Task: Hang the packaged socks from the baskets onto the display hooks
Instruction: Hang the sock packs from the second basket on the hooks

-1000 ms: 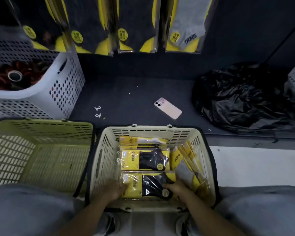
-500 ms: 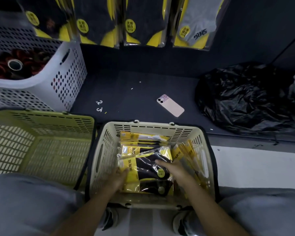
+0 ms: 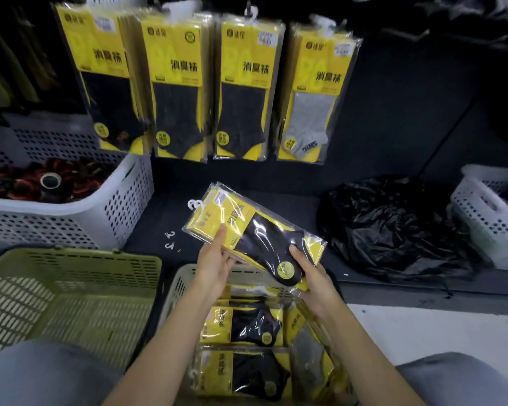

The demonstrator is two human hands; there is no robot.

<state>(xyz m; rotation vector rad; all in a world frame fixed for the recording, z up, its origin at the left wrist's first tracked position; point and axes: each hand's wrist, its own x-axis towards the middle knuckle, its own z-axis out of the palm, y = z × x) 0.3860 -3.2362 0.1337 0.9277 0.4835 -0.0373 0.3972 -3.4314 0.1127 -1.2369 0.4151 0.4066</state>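
Cream basket [image 3: 175, 291] holds sock packs [image 3: 241, 329]. Above its far rim, left hand [image 3: 214, 266] and right hand [image 3: 316, 278] grip a tilted sock-pack bundle [image 3: 261, 230], fingers curled round its ends. Beyond, hanging packs [image 3: 244, 92] fill four display rows.

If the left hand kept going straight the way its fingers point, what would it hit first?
The left hand holds the sock pack; beyond that, its line leads up toward the hanging packs of dark socks, likely the third bunch from the left, though depth is unclear.
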